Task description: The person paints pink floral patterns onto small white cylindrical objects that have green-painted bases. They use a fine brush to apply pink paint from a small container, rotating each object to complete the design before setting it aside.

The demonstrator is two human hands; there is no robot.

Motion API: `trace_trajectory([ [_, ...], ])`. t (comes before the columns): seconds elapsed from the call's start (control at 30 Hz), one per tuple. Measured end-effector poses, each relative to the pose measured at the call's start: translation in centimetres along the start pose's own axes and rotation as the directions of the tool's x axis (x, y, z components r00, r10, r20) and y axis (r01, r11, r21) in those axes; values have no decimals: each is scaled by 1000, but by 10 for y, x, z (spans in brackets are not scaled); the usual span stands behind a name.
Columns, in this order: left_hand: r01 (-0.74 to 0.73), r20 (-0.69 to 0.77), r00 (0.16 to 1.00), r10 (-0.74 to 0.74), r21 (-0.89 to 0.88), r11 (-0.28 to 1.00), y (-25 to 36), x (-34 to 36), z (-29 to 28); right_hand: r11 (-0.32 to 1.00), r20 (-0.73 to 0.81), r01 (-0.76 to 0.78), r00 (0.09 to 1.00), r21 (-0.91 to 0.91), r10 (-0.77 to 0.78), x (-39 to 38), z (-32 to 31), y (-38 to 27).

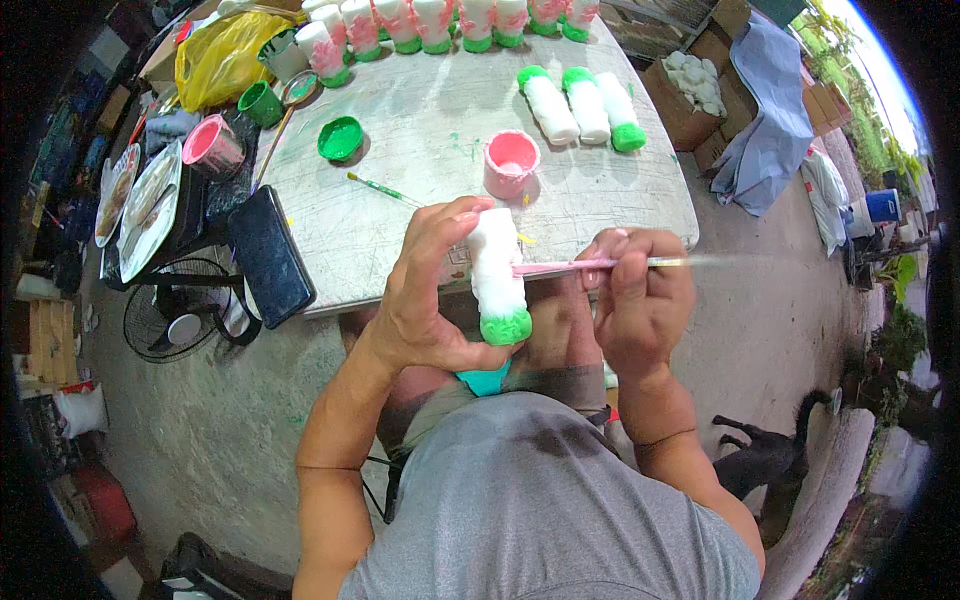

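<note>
Left hand (412, 310) grips green-ended white cylinder (494, 258), underside hidden; right hand (645, 300) pinches pink-tipped paintbrush (560, 267), handle end blurred, bristles' exact contact unclear.

I'm seeing a white cylinder (495, 262), green at one end, pink cup (508, 187), yellow bag (222, 60); blurry brush (560, 267) looks pinkish, maybe.
</note>
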State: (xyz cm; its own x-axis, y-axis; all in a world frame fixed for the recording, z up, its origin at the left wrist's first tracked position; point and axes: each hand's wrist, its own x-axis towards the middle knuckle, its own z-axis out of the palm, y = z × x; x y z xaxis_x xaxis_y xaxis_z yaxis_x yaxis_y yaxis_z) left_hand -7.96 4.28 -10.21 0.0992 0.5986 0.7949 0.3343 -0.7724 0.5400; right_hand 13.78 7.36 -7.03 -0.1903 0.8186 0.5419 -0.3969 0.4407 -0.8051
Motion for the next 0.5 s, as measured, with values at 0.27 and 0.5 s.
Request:
trace_trajectory([
  [0.27, 57, -21, 998, -60, -143, 988, -6, -7, 3, 975, 22, -69, 997, -211, 75, 11, 3, 1],
  [0.5, 54, -11, 998, -56, -150, 987, -7, -7, 1, 768, 355, 468, 875, -438, -331, 2, -12, 9],
])
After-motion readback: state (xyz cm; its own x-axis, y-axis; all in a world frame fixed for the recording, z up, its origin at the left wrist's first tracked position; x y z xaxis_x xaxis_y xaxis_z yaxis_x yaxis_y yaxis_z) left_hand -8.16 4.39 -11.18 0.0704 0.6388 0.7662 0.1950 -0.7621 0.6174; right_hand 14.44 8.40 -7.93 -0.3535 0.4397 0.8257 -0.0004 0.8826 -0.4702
